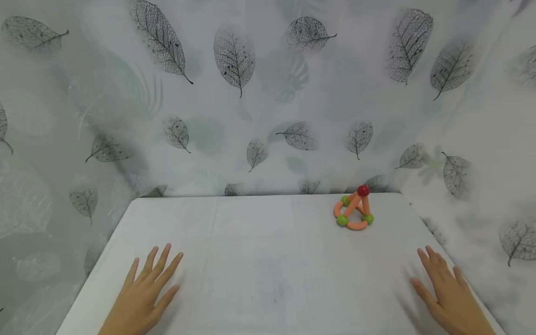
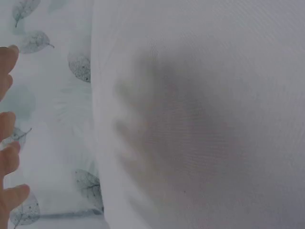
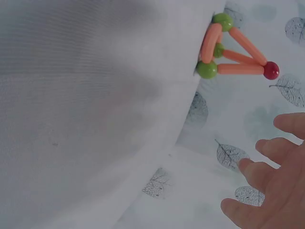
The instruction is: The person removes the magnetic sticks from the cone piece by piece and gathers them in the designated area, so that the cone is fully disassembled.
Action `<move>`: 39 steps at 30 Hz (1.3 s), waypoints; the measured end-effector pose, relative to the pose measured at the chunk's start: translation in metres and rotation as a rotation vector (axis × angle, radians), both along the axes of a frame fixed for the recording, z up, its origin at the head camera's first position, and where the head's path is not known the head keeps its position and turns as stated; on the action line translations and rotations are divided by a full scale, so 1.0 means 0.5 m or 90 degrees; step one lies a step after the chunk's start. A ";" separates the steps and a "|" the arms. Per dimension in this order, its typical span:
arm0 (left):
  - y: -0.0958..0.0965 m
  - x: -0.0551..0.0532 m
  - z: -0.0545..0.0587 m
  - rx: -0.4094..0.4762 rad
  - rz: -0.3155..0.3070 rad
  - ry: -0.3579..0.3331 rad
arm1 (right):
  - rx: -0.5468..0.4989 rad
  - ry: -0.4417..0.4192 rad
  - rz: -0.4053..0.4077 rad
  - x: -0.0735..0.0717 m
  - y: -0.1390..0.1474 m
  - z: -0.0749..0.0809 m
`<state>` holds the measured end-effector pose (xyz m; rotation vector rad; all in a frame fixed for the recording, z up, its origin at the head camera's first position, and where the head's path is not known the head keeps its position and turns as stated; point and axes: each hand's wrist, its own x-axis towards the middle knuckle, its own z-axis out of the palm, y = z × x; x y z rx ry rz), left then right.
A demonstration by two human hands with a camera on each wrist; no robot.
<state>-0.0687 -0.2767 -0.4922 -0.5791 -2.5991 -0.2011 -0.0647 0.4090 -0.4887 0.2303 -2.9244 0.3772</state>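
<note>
A small pyramid model (image 1: 353,207) stands at the back right of the white table. Orange rods, straight and curved, join its green balls at the base to one red ball on top. My left hand (image 1: 144,293) is over the table's front left, fingers spread, holding nothing. On the right side, my right hand (image 1: 450,293) is over the front right part with its fingers extended and nothing in it. In the right wrist view the model (image 3: 238,55) appears beyond the fingers (image 3: 274,150), apart from them. The left wrist view shows only fingertips (image 2: 9,162) at its edge.
The white table (image 1: 251,260) has its back edge against a hanging sheet (image 1: 268,107) printed with grey leaves. The same leaf-printed sheeting lines the left and right sides. Shadows of the hands fall on the tabletop.
</note>
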 end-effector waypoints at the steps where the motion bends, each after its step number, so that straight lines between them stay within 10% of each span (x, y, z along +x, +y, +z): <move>1: 0.004 -0.003 0.002 0.003 -0.007 0.014 | -0.008 0.003 -0.002 0.001 0.001 0.002; 7: 0.030 -0.011 0.017 0.047 -0.031 0.083 | -0.050 0.020 -0.012 -0.001 -0.005 0.009; 21: 0.119 -0.038 0.026 0.187 -0.031 0.041 | -0.174 0.097 -0.062 -0.054 -0.083 0.009; 28: 0.175 -0.049 0.000 0.307 -0.034 -0.028 | -0.249 0.045 -0.098 -0.082 -0.125 0.008; 39: 0.275 -0.086 -0.030 0.588 -0.105 -0.254 | -0.353 0.031 -0.117 -0.135 -0.146 -0.019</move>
